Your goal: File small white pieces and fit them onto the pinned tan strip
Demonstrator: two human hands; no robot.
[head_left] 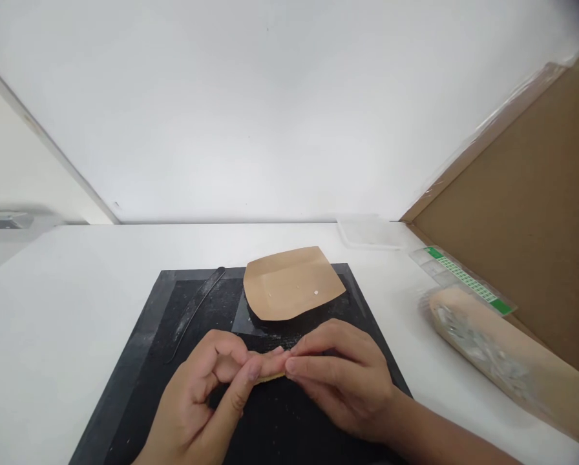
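Observation:
Both hands meet above a black mat (144,361). My left hand (212,394) is closed, thumb and fingers pressed on a thin yellowish piece (270,377), whose lower edge shows beneath the fingers. From the right, the fingertips of my right hand (342,374) pinch at the same spot, touching the left fingers; what lies between them is hidden. Just beyond the hands rests a tan paper tray (289,281) with a small white bit on it. A thin black tool (197,310) lies on the mat to the left.
At the right are a clear bag with tan contents (507,361) and a clear plastic pack with a green label (468,278). A translucent lid (369,232) lies on the white table (42,336) near the back wall. Brown cardboard (522,187) stands at the right.

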